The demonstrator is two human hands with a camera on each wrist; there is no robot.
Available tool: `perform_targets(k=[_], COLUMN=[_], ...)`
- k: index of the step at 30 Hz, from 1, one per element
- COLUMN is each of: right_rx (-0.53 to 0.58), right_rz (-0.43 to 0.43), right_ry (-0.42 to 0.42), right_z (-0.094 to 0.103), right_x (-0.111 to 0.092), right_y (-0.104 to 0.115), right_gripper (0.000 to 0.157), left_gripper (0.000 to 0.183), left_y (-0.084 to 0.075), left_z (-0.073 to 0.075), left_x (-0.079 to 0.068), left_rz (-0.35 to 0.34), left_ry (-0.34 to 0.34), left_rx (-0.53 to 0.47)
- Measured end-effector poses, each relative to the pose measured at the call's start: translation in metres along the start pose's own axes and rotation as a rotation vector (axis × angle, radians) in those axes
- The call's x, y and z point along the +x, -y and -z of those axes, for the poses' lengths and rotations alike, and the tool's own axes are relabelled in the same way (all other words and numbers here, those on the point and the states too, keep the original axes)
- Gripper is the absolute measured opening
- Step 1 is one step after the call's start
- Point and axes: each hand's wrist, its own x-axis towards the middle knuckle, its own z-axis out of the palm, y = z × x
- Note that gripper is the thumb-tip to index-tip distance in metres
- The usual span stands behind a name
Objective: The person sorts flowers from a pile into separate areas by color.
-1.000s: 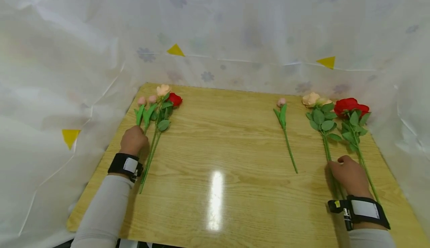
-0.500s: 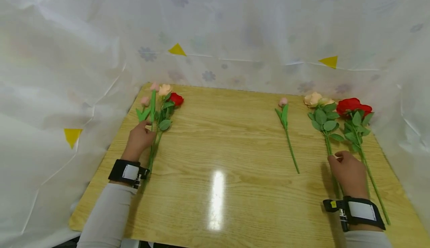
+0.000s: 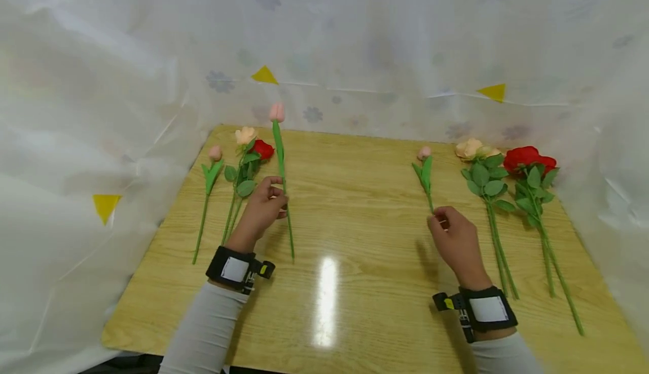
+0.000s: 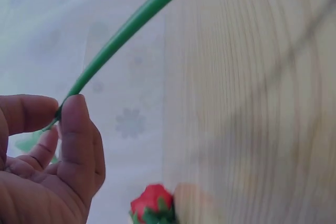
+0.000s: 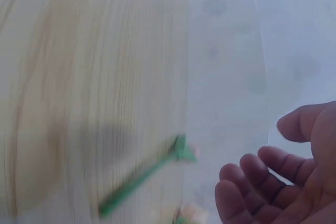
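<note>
My left hand (image 3: 259, 209) pinches the thin green stem of a pink tulip (image 3: 276, 114), held up near the table's left-centre. In the left wrist view, thumb and fingertips meet on the tulip's stem (image 4: 123, 34), whose shadow falls on the wood. My right hand (image 3: 455, 243) hovers over the lower stem of another pink tulip (image 3: 426, 174), hiding the stem's end in the head view. In the right wrist view the thumb stands apart from loosely bent fingers (image 5: 254, 174), nothing between them, and that tulip (image 5: 139, 179) lies blurred on the table.
Left on the wooden table (image 3: 355, 210) lie a third pink tulip (image 3: 205, 208), a peach rose (image 3: 245, 136) and a red rose (image 3: 263, 149). Peach roses (image 3: 470, 148) and red roses (image 3: 527, 160) lie at the right. A pale plastic sheet (image 3: 355, 36) hangs behind.
My left hand has lifted a tulip from the left bunch and carried it rightward. My right hand has moved from the peach roses' stems leftward to the single tulip.
</note>
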Motion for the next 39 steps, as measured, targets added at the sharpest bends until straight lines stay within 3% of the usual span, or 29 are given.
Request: perform_targets(k=[6, 10, 15, 22, 29, 34, 39], right_rx=[0.139, 0.207, 0.277, 0.299, 0.339, 0.349, 0.292], right_rz=[0.132, 0.152, 0.118, 0.118, 0.117, 0.116, 0.113], right_ry=[0.105, 0.204, 0.287, 0.25, 0.199, 0.205, 0.215], right_z=[-0.05, -0.076, -0.093, -0.102, -0.103, -0.102, -0.099], right_x=[-0.005, -0.016, -0.029, -0.038, -0.04, -0.04, -0.037], right_y=[0.049, 0.07, 0.088, 0.096, 0.097, 0.097, 0.09], right_gripper=[0.026, 0.026, 0.024, 0.021, 0.026, 0.026, 0.026], left_gripper=[0.03, 0.026, 0.02, 0.02, 0.02, 0.021, 0.027], left_y=[-0.002, -0.006, -0.007, -0.008, -0.01, -0.01, -0.005], left_z=[-0.034, -0.056, -0.076, -0.091, -0.098, -0.101, -0.098], left_x=[-0.002, -0.005, -0.009, -0.013, -0.017, -0.018, -0.018], left_rz=[-0.014, -0.06, -0.161, -0.177, -0.203, -0.206, -0.195], left_ry=[0.03, 0.071, 0.126, 0.159, 0.194, 0.191, 0.193], left_rx=[-0.128, -0.151, -0.203, -0.23, -0.226, -0.23, -0.118])
